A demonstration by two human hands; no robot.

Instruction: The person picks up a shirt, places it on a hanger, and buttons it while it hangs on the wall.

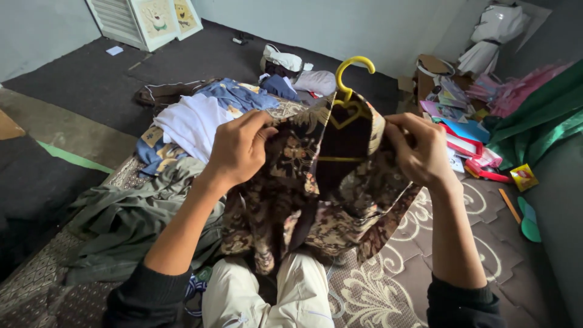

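I hold a dark brown patterned batik shirt (pixel 316 200) up in front of me. It hangs on a yellow plastic hanger (pixel 350 71) whose hook sticks up above the collar. My left hand (pixel 240 149) grips the shirt's left shoulder. The right shoulder is pinched in my right hand (pixel 419 152). The shirt's lower part drapes down onto my lap, over my pale trousers (pixel 267 297).
A pile of clothes lies on the patterned mattress (pixel 437 267): an olive green garment (pixel 130 218), a white shirt (pixel 194 124), blue pieces (pixel 234 94). Papers and colourful packets (pixel 467 133) lie at the right beside green cloth (pixel 540 121). Framed pictures (pixel 158 21) lean on the far wall.
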